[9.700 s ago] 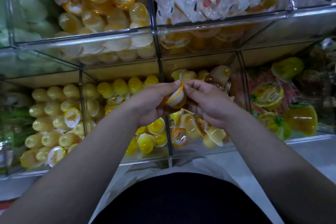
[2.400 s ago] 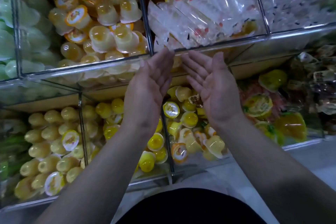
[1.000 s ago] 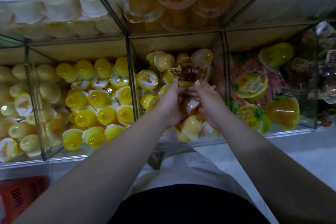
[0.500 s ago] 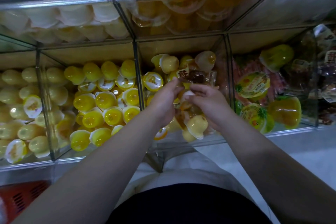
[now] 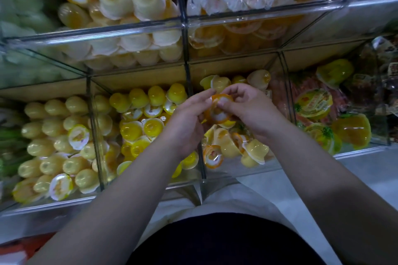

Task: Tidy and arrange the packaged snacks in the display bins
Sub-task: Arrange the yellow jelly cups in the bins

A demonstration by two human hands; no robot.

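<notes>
Both hands are pinching one orange-rimmed jelly cup [image 5: 221, 109]. The left hand [image 5: 189, 120] is closing thumb and fingertips on its left edge, and the right hand [image 5: 252, 109] is curling its fingers round the right edge and top, so the grip is narrow and occupied on both sides. The cup is hanging tilted, its orange lid rim showing, directly above the middle bin [image 5: 247, 173] and apart from the loose cups [image 5: 232, 146] lying jumbled inside that bin. Left of the middle bin, the yellow cups [image 5: 140, 129] are sitting in fairly regular rows. Right of it, larger labelled tubs [image 5: 312, 103] are lying on their sides (not, in my judgement, concerned in this step). Assessment: the person is probably orienting the cup before setting it down. To do this well, the person should be turning it to match its neighbours, holding it by the rim rather than squeezing the soft wall, lowering it into a gap rather than dropping it, and letting one hand go first while the other is steadying it.
</notes>
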